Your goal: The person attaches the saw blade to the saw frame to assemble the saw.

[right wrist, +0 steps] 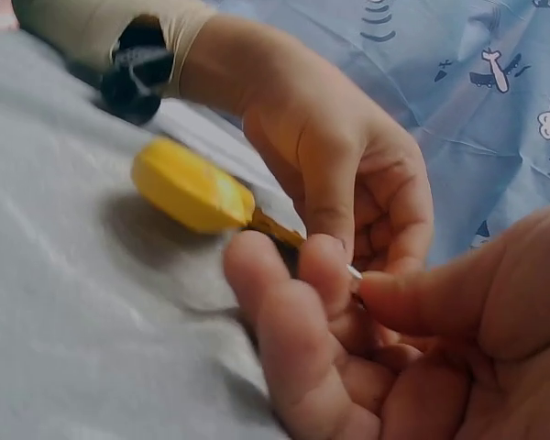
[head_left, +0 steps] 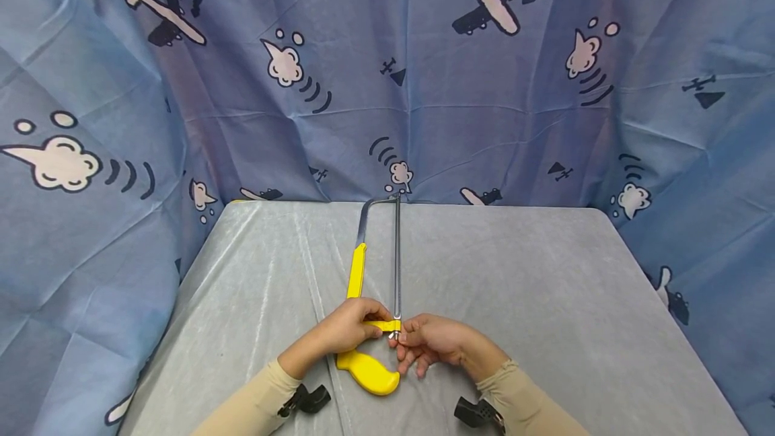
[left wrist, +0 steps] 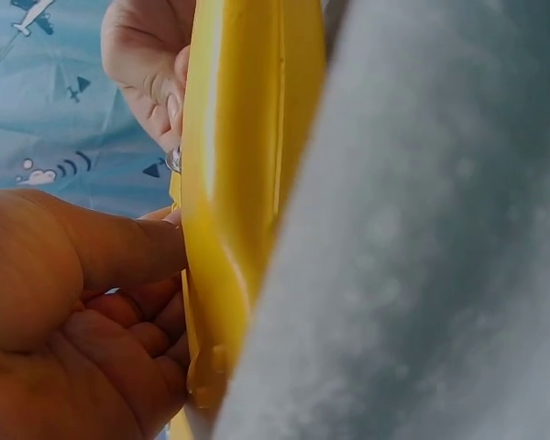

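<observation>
A hacksaw with a yellow handle (head_left: 372, 377) lies on the grey cloth, its dark metal frame (head_left: 363, 221) reaching toward the back edge. Its long straight blade (head_left: 397, 261) runs along the right side. My left hand (head_left: 354, 325) holds the saw's yellow crosspiece (head_left: 381, 325) between thumb and fingers. At the near end of the blade, the thumb and fingertips of my right hand (head_left: 438, 340) pinch the small metal wing nut (head_left: 393, 336). In the left wrist view the yellow frame (left wrist: 247, 119) partly covers the right fingers. The right wrist view shows both hands' fingertips meeting beyond the yellow handle (right wrist: 188, 188).
A grey cloth (head_left: 514, 274) covers the table beneath the saw. Blue curtains (head_left: 339, 120) printed with planes and clouds hang behind and at both sides. A black wrist device (head_left: 311, 398) sits by the left sleeve, another (head_left: 475, 412) by the right.
</observation>
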`<action>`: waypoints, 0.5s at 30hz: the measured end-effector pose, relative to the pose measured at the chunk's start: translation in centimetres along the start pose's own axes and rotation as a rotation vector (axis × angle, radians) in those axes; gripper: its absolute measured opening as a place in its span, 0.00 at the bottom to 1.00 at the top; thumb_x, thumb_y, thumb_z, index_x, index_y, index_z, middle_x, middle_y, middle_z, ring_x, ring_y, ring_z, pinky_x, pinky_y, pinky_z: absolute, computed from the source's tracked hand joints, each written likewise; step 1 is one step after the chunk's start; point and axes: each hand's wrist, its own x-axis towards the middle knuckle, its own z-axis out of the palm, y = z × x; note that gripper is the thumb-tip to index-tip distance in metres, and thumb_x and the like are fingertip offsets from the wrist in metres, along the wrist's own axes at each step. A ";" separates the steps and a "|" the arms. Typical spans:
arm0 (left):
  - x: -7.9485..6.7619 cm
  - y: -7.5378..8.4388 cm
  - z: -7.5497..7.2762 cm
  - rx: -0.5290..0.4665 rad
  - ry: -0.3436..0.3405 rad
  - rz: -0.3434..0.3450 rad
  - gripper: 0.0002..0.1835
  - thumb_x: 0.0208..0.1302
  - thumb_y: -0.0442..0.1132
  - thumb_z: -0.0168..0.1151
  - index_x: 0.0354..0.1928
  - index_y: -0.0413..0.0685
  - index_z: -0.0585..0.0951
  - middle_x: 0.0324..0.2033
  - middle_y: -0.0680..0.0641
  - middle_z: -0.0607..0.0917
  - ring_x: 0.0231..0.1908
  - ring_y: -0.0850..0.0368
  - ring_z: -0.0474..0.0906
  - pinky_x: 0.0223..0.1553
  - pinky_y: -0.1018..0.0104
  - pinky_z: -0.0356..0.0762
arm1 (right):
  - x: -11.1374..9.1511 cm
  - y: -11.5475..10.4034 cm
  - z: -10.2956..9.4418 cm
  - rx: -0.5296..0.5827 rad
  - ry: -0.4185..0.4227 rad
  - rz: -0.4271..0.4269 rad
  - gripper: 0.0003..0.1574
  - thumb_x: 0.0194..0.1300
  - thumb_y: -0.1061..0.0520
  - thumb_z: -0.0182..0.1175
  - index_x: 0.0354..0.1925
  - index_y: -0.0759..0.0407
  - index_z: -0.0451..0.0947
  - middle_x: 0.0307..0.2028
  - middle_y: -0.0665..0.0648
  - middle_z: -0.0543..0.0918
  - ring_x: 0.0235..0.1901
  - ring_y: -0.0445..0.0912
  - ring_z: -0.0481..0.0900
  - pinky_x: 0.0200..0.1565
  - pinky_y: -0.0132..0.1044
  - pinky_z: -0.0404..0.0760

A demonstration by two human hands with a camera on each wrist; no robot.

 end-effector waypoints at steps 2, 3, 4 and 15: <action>0.0 0.0 0.0 0.017 0.006 0.003 0.11 0.62 0.28 0.70 0.46 0.44 0.88 0.40 0.51 0.89 0.42 0.60 0.83 0.48 0.68 0.80 | -0.1 0.0 0.1 -0.050 0.035 -0.002 0.14 0.79 0.61 0.45 0.48 0.68 0.75 0.30 0.53 0.82 0.30 0.44 0.87 0.25 0.31 0.83; 0.0 0.0 0.0 0.025 0.009 0.006 0.12 0.61 0.28 0.70 0.46 0.44 0.88 0.40 0.51 0.90 0.42 0.61 0.83 0.48 0.68 0.80 | -0.1 0.0 0.1 -0.082 0.059 -0.001 0.14 0.79 0.60 0.46 0.47 0.68 0.76 0.30 0.53 0.82 0.28 0.44 0.87 0.24 0.32 0.83; 0.0 0.1 0.0 0.035 0.011 0.008 0.12 0.61 0.28 0.71 0.46 0.44 0.88 0.40 0.51 0.90 0.42 0.62 0.82 0.48 0.68 0.80 | -0.2 -0.1 0.2 -0.115 0.085 0.000 0.14 0.79 0.60 0.47 0.47 0.69 0.77 0.29 0.54 0.82 0.27 0.45 0.86 0.23 0.32 0.82; -0.1 0.4 0.0 0.112 0.030 0.027 0.13 0.59 0.29 0.73 0.46 0.45 0.90 0.40 0.52 0.90 0.43 0.63 0.81 0.47 0.69 0.79 | -0.8 -1.0 1.1 -0.578 0.338 -0.105 0.10 0.71 0.59 0.63 0.31 0.62 0.79 0.22 0.54 0.80 0.15 0.44 0.78 0.16 0.34 0.74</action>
